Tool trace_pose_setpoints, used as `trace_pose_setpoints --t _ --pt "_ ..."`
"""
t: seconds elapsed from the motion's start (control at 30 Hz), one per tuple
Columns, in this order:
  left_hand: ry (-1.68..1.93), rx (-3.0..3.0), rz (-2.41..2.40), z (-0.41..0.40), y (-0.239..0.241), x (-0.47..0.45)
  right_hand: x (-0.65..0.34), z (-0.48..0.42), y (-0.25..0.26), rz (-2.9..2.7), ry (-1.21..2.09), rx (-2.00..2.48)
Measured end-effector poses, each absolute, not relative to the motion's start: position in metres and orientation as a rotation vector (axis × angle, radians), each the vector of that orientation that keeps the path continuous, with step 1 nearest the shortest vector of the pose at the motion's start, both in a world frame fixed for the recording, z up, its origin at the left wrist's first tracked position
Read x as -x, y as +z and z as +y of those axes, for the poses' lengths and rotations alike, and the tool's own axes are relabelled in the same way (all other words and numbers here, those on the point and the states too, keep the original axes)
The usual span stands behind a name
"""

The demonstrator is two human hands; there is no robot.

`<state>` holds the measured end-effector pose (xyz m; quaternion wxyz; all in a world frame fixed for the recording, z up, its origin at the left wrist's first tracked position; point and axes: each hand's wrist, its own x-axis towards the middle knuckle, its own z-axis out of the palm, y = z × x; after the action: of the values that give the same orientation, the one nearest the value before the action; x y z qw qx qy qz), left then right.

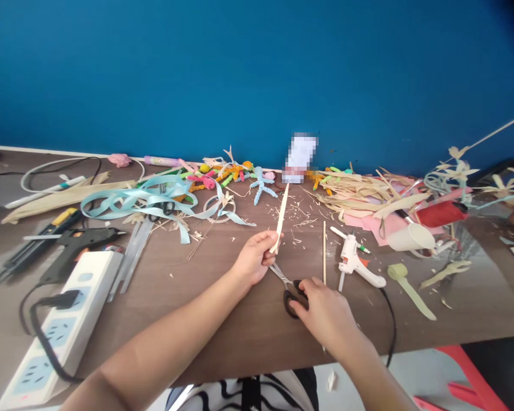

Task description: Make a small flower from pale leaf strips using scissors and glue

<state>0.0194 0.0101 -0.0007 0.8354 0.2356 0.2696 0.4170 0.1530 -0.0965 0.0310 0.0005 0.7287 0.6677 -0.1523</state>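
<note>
Near the middle of the frame, pinching a pale, flat strip (281, 220) with the left fingers (266, 242), squeezing them close together around its low end. Pointing the long end up toward the top of the frame, leaning a bit to the right. Just below and to the right, holding the scissors (286, 281) by the black handles with the right fingers (310, 286), curling them around the loops. Aiming the blades up and left, hiding the tips by the left fingers. Cannot tell if touching the strip there or only sitting close by.

Seemingly doing a cutting step, maybe trimming the low end. For a good next snip, probably needing to hold the strip very still, open the blades a little and watch out for the fingertips.

Working over the brown tabletop (223, 337), reaching across a thin stick (324, 251) right of center. Not touching the white glue gun (351, 260) farther right, or the blue ribbon (154, 197) at the left of the frame.
</note>
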Motion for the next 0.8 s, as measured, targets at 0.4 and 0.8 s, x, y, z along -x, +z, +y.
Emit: trace_pose_setpoints --t 0.4,0.8 --pt "0.967 -0.477 0.576 0.01 0.005 -0.018 -0.176 -0.105 0.028 1.627 -1.886 -2.759" --pt "0.876 -0.426 0.564 0.008 -0.001 -0.022 -0.142 -0.098 0.005 1.405 -2.638 -2.832"
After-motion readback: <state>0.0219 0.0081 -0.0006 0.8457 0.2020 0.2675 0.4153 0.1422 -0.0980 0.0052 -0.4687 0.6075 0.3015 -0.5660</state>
